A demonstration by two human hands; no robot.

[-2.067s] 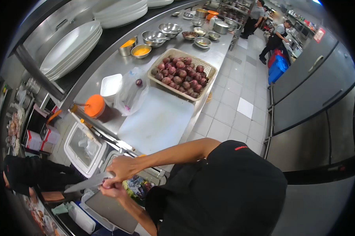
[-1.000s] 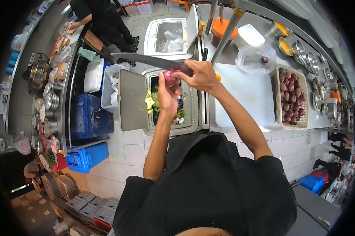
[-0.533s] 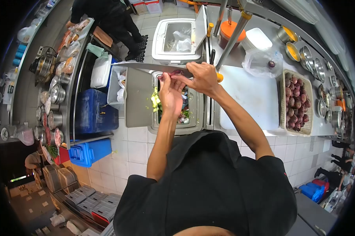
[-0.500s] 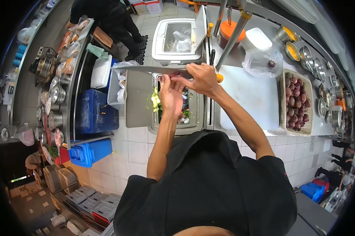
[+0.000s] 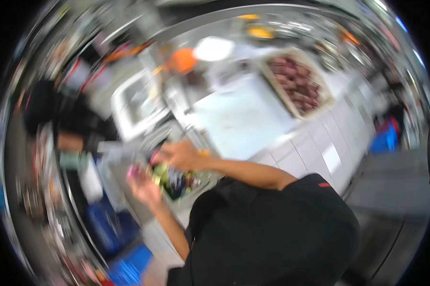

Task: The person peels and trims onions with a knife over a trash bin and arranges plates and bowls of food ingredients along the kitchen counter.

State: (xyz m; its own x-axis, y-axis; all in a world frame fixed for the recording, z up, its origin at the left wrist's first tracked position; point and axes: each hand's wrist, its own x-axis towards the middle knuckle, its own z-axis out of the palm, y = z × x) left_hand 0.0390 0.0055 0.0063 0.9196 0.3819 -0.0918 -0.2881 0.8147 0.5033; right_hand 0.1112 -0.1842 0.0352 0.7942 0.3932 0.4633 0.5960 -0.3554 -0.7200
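Observation:
Everything is smeared by motion. My left hand (image 5: 146,189) holds a purple-red onion (image 5: 135,172) at its fingertips, over the left part of the open waste bin. Just up and to the right, my right hand (image 5: 179,155) is closed above the bin, with a small pinkish patch by its fingers; no knife blade can be made out there. Green and pale scraps (image 5: 169,178) lie in the bin below both hands. To the right are a white cutting board (image 5: 246,119) and a basket of purple-red onions (image 5: 296,83).
An orange-lidded container (image 5: 182,60), a white container (image 5: 214,48) and a plastic bag (image 5: 224,74) stand behind the board. Metal bowls (image 5: 291,26) are farther back. A white bin (image 5: 138,102) is at upper left, near another person in black (image 5: 76,112).
The view has turned, so the counter now runs diagonally. My hands have moved farther apart; the onion is now at my left hand, away from my right. The blade seen earlier is no longer discernible.

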